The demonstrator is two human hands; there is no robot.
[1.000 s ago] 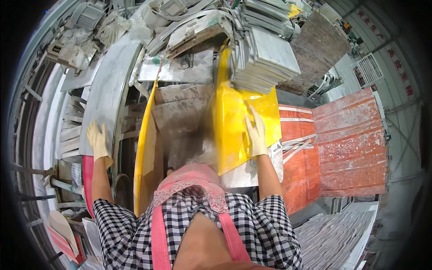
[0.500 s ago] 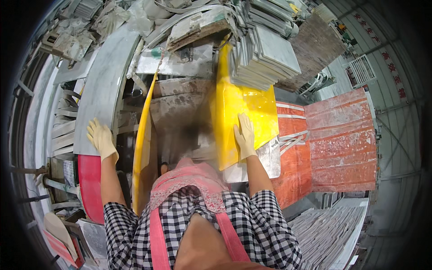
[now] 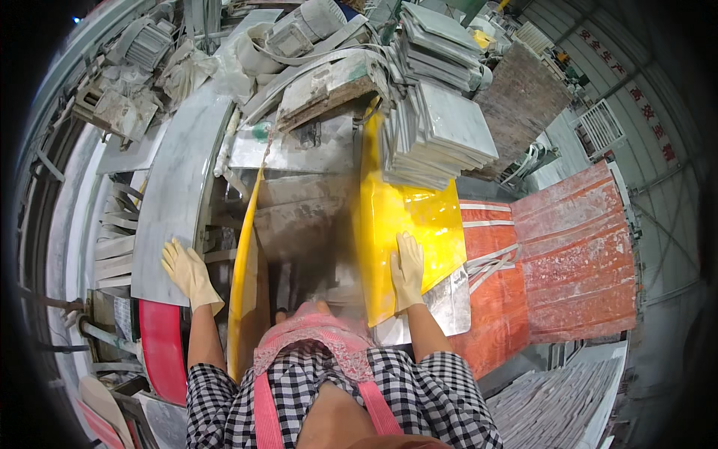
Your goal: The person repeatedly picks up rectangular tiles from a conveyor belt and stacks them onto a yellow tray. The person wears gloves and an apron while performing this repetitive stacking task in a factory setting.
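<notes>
Both gloved hands lie flat and well apart: the left hand (image 3: pixel 191 273) on the grey slab's (image 3: pixel 176 202) near end, the right hand (image 3: pixel 407 269) on the yellow guard (image 3: pixel 404 217), whose long axis seems to run away from the person.

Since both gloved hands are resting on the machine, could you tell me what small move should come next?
Probably hold steady: the left hand lies flat on the grey slab, the right hand flat on the yellow guard, neither gripping anything.
</notes>
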